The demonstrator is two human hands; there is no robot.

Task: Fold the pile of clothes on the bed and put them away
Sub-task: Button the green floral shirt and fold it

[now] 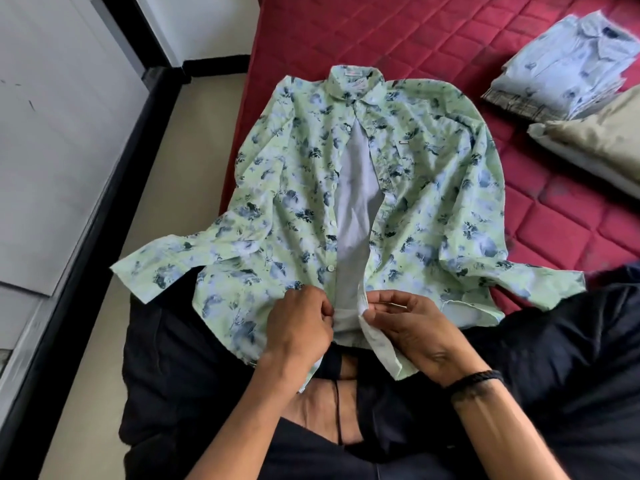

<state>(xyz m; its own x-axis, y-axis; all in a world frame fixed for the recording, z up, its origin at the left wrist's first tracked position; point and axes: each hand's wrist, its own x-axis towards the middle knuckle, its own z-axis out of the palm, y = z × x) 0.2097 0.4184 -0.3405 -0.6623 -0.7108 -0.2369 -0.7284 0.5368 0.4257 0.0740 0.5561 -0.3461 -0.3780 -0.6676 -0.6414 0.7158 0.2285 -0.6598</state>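
A light green shirt with blue flower print [298,188] lies face up on the red quilted bed [433,39], collar away from me, front unbuttoned and gaping over its white inside. Both sleeves spread out to the sides near my lap. My left hand [298,323] pinches the button-side front edge near the hem. My right hand [412,327] pinches the other front edge, folded back to show its white underside. A black band circles my right wrist.
A stack of folded shirts [568,60] sits at the far right of the bed, with a beige pillow [602,136] just in front of it. The bed's left edge drops to a cream floor [180,161]; a white wall panel with black trim [62,133] runs along the left.
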